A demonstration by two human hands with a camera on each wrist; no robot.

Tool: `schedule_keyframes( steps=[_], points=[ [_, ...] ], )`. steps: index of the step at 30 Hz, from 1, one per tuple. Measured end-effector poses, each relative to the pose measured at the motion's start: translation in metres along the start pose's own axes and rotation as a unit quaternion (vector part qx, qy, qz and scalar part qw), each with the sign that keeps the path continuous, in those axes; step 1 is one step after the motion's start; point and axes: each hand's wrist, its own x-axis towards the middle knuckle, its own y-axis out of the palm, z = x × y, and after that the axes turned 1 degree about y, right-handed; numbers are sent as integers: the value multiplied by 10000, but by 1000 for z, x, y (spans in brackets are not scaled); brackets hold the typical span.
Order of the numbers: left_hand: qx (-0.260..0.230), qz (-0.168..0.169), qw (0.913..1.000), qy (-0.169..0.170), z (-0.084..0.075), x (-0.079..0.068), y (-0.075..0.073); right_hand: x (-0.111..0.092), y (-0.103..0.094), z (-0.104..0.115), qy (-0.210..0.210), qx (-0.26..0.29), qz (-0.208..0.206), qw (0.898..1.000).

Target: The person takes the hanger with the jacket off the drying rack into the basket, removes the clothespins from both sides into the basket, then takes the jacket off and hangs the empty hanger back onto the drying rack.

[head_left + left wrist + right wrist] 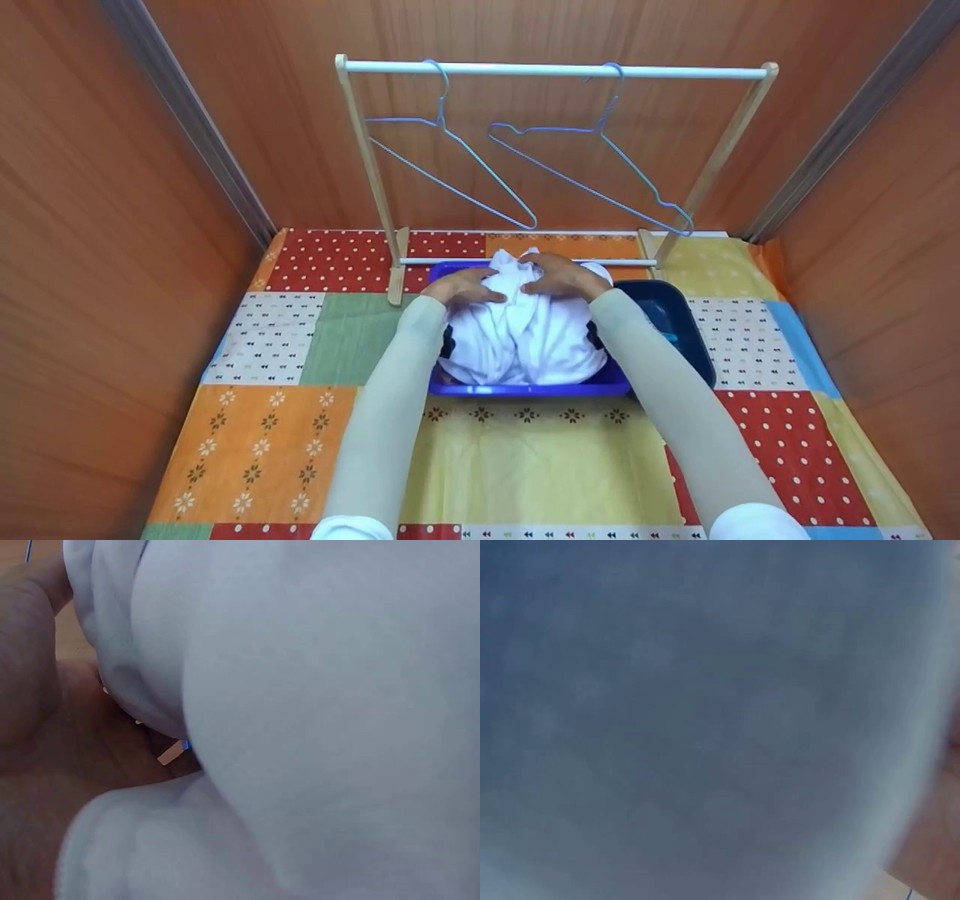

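A bunched white garment [517, 337] rises out of a blue-purple basket [529, 390] in the middle of the head view. My left hand [466, 286] grips its upper left side, thumb and fingers around the cloth. From the upper right, my right hand [559, 276] holds the top folds, its fingers bent over them. In the left wrist view, loose white cloth [315, 705] fills most of the picture beside the palm, and a stitched edge shows. Blurred cloth [705, 720] covers nearly all of the right wrist view, hiding the right fingers there.
Behind the basket stands a wooden rack with a white rail [525, 69]. From it hang two wire hangers, the left hanger [480, 161] and the right hanger [634, 172]. A dark tray [686, 322] sits right of the basket. Wood-grain panels enclose the patchwork cloth [525, 465].
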Motion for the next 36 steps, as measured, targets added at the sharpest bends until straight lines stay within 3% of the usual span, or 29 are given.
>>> schedule_keyframes(
  steps=[6,11,14,18,22,27,31,36],
  points=[
    [368,48,9993,22,-9,-12,4,-17,1,5,-500,-603,43,9969],
    [1175,-83,9925,330,-17,-30,16,-41,13,12,-836,-1396,-408,9858],
    [1894,-378,9808,258,-19,-45,32,-60,28,18,-556,-2032,-656,9754],
    [2668,-940,9589,-211,-18,-68,59,-81,49,22,140,-2411,-738,9676],
    [2669,-1351,9531,-452,-12,-82,80,-88,58,14,649,-2193,-896,9694],
    [2357,-1444,9610,-66,0,-80,90,-83,55,-15,922,-1388,-902,9819],
    [2092,-1272,9692,267,5,-74,90,-77,57,-31,671,-846,-824,9907],
    [1800,-1035,9768,523,7,-68,89,-74,64,-35,121,-514,-827,9952]
  ],
)
